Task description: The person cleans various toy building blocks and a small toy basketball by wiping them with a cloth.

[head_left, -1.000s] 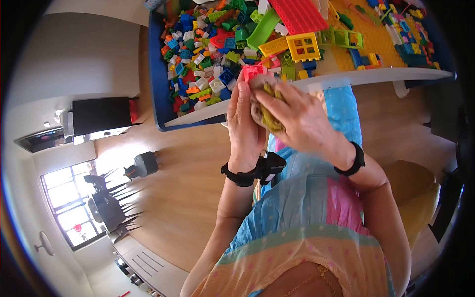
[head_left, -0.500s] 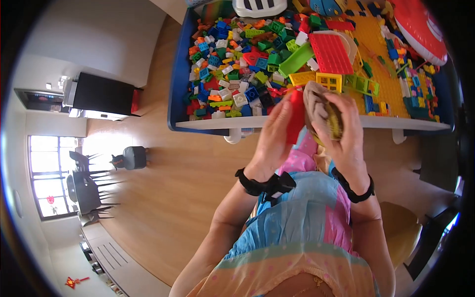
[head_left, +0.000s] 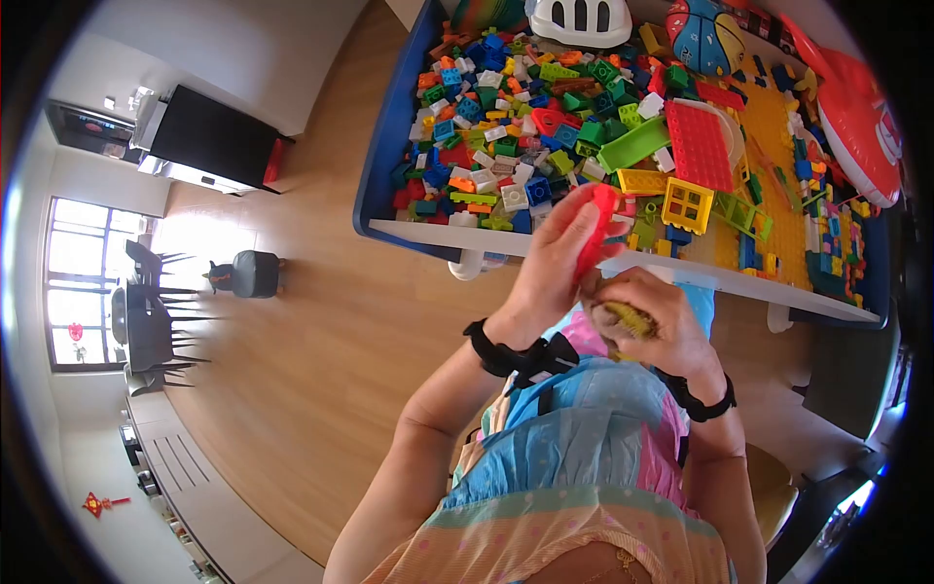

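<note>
My left hand holds up a flat red piece, seen nearly edge-on, with fingers and thumb around it; its exact kind does not show. Lower and to the right, my right hand is closed around a crumpled beige and yellow-green cloth, partly hidden by the fingers. The two hands are close together in front of the table's near edge. Beyond them lie a yellow window brick, a red studded plate and a green slide piece.
A blue-sided play table bears a heap of loose toy bricks. Around its far side are a white helmet, a ball and a red inflatable. Dark chairs stand by the window, left.
My right hand has lowered with the cloth, away from the red piece. The red piece has turned more edge-on in my left hand. The view has shifted, with the table now further right.
</note>
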A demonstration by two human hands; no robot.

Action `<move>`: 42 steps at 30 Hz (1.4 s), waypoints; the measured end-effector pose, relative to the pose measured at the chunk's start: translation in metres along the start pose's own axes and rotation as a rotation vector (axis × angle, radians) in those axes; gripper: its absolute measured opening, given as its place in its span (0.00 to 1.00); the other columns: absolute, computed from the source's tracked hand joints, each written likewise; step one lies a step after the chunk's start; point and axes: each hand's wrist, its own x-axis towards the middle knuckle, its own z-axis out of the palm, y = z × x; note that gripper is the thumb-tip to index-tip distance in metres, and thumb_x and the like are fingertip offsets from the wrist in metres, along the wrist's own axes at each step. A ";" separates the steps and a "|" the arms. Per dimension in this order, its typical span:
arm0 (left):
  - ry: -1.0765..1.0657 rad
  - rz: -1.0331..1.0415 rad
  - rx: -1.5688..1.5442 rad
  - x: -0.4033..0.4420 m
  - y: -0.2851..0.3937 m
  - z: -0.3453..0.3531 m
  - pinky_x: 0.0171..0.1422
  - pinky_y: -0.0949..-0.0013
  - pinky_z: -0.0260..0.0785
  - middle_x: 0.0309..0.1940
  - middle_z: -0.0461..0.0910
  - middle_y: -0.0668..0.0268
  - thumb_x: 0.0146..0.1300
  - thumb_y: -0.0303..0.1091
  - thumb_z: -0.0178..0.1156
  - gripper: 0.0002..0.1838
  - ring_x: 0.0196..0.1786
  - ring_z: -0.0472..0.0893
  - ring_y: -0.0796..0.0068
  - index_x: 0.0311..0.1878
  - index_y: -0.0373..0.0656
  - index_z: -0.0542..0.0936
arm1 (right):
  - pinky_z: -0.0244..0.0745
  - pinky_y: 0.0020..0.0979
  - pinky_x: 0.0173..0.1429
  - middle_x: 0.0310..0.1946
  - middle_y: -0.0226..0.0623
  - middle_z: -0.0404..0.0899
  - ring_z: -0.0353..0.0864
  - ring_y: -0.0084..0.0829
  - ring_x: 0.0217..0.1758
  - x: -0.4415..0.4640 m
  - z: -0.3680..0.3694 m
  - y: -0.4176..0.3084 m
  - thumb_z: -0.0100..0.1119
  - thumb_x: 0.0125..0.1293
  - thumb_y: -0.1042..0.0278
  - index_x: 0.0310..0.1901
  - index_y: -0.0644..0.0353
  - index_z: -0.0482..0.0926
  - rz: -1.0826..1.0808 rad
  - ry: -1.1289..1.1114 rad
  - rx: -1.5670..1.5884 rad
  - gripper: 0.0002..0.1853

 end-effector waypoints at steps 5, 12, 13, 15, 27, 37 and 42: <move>0.154 0.003 -0.059 0.018 0.030 -0.043 0.46 0.69 0.74 0.46 0.74 0.62 0.68 0.38 0.49 0.14 0.48 0.76 0.67 0.51 0.40 0.70 | 0.67 0.29 0.53 0.40 0.39 0.76 0.75 0.31 0.45 -0.014 -0.014 0.038 0.56 0.47 0.77 0.46 0.63 0.75 0.228 0.400 0.102 0.20; -0.009 0.168 -0.024 0.070 0.085 -0.029 0.61 0.51 0.58 0.48 0.70 0.62 0.63 0.51 0.54 0.23 0.60 0.65 0.63 0.50 0.40 0.69 | 0.66 0.28 0.54 0.42 0.39 0.74 0.74 0.32 0.47 -0.007 -0.010 0.045 0.55 0.48 0.77 0.46 0.62 0.75 0.232 0.439 0.054 0.19; 0.068 0.242 0.110 0.073 0.093 -0.028 0.63 0.48 0.54 0.50 0.69 0.61 0.62 0.53 0.54 0.26 0.62 0.62 0.62 0.52 0.40 0.69 | 0.66 0.28 0.53 0.42 0.39 0.74 0.75 0.33 0.46 -0.006 -0.010 0.042 0.55 0.48 0.77 0.46 0.62 0.75 0.205 0.428 0.034 0.19; 0.217 0.428 0.243 0.070 0.107 -0.039 0.66 0.48 0.52 0.59 0.65 0.57 0.62 0.44 0.55 0.28 0.65 0.60 0.61 0.61 0.39 0.64 | 0.66 0.29 0.53 0.41 0.39 0.74 0.75 0.34 0.46 -0.005 -0.009 0.039 0.55 0.48 0.78 0.46 0.62 0.75 0.156 0.404 0.007 0.19; 0.422 0.079 1.118 0.028 0.150 -0.158 0.57 0.69 0.64 0.48 0.77 0.61 0.64 0.38 0.53 0.18 0.51 0.76 0.72 0.55 0.40 0.72 | 0.65 0.35 0.56 0.47 0.43 0.73 0.71 0.40 0.52 0.010 -0.026 0.036 0.63 0.52 0.77 0.48 0.62 0.73 -0.099 0.637 -0.329 0.19; -0.053 -0.011 1.768 0.088 0.134 -0.157 0.50 0.72 0.68 0.45 0.79 0.60 0.65 0.30 0.49 0.14 0.46 0.78 0.71 0.51 0.39 0.74 | 0.65 0.42 0.50 0.44 0.43 0.70 0.70 0.46 0.45 0.014 0.015 0.064 0.67 0.36 0.74 0.49 0.56 0.73 -0.054 0.372 -0.626 0.31; -0.029 -0.115 2.126 0.096 0.148 -0.174 0.49 0.60 0.69 0.40 0.79 0.56 0.61 0.31 0.49 0.12 0.44 0.78 0.55 0.46 0.42 0.77 | 0.66 0.42 0.49 0.43 0.45 0.70 0.70 0.46 0.44 0.014 0.012 0.065 0.67 0.36 0.74 0.49 0.56 0.73 -0.040 0.358 -0.592 0.31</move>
